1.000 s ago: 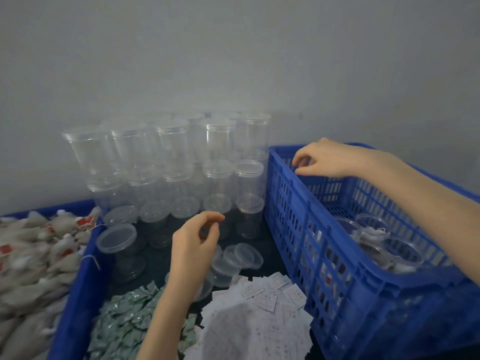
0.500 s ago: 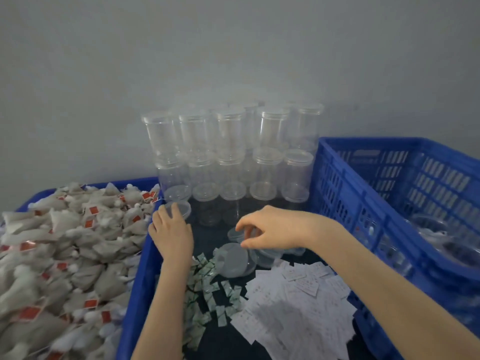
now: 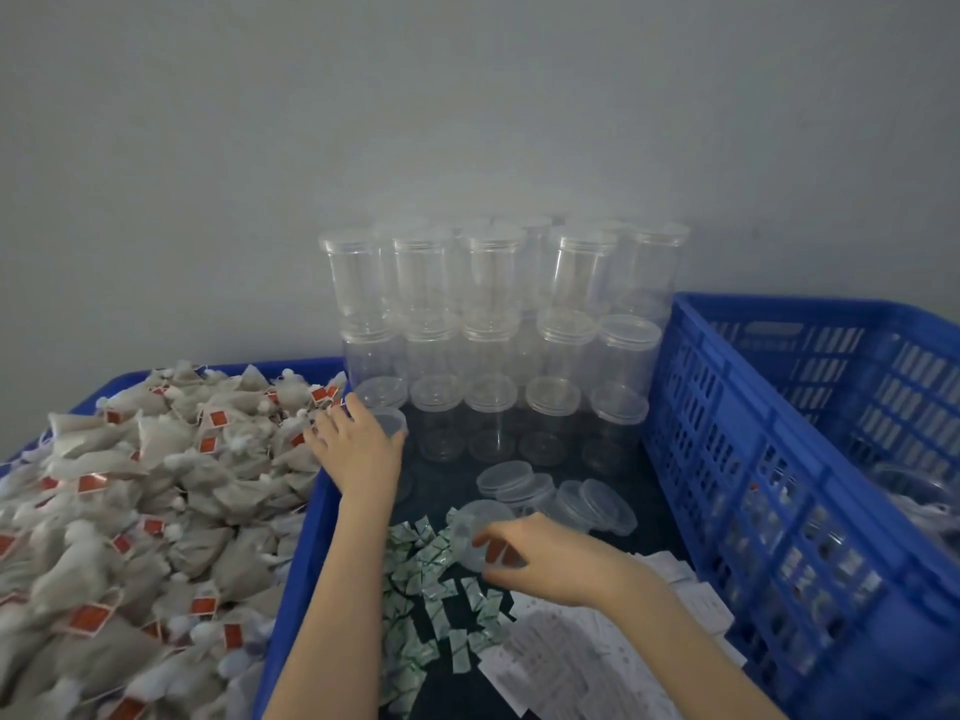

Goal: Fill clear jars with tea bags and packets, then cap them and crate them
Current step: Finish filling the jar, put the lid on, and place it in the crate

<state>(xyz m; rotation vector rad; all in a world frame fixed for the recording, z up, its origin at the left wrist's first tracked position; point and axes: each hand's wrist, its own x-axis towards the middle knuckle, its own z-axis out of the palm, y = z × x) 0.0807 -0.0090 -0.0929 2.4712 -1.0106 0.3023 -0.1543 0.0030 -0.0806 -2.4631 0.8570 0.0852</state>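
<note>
Two hands in frame, both on jar parts. My left hand (image 3: 358, 444), left of centre, wraps an open jar (image 3: 390, 426) standing at the front-left corner of the stack of clear jars (image 3: 498, 324), right beside the tub of tea bags (image 3: 145, 491) filling the left of the frame. My right hand (image 3: 540, 561), lower centre, has fingers curled on a loose clear lid (image 3: 470, 530) over the green packets (image 3: 441, 595). Can't tell whether that lid is lifted or resting on the packets.

More loose lids (image 3: 556, 493) lie centre frame, just past the right hand. White paper slips (image 3: 587, 662) sit at lower centre-right. Blue crate (image 3: 779, 459) takes up the right side; capped jars (image 3: 914, 491) show dimly inside at the far right edge, contents too blurred to read.

My read: start of a fresh fill cycle. Jar picked from the stack, lid staged, nothing visibly in the jar yet.

Next move, as I judge it: pull the jar clear of its neighbours without knocking the stack, load tea bags from the tub, add a packet, then cap. Lid hand needs to be freed or the lid parked first. Stacked jars look light and tippy, so go slow on the pull.
</note>
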